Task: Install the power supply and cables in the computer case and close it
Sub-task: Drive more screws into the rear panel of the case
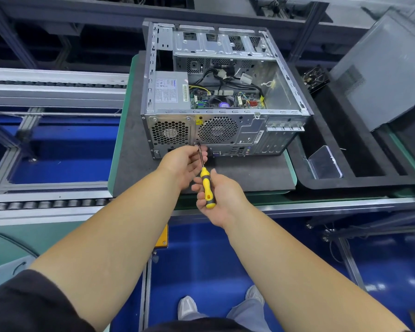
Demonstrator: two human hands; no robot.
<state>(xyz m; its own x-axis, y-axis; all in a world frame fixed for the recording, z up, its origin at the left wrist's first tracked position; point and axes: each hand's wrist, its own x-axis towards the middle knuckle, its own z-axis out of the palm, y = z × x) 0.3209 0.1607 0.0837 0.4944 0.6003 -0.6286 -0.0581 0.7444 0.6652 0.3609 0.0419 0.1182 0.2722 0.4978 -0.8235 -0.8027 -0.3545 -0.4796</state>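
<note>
Head view: I note the computer case [225,92] lying on its side on a dark mat [134,149], open top facing up, rear panel toward me. I see the grey power supply [170,91] seated in the near-left corner, its fan grille at the rear panel; cables [225,79] run loose over the board. My right hand [222,195] grips a yellow screwdriver [206,185] by the handle; my left hand [185,164] pinches its shaft, tip at the rear panel.

Computer case [225,125] on dark mat [134,140]
</note>
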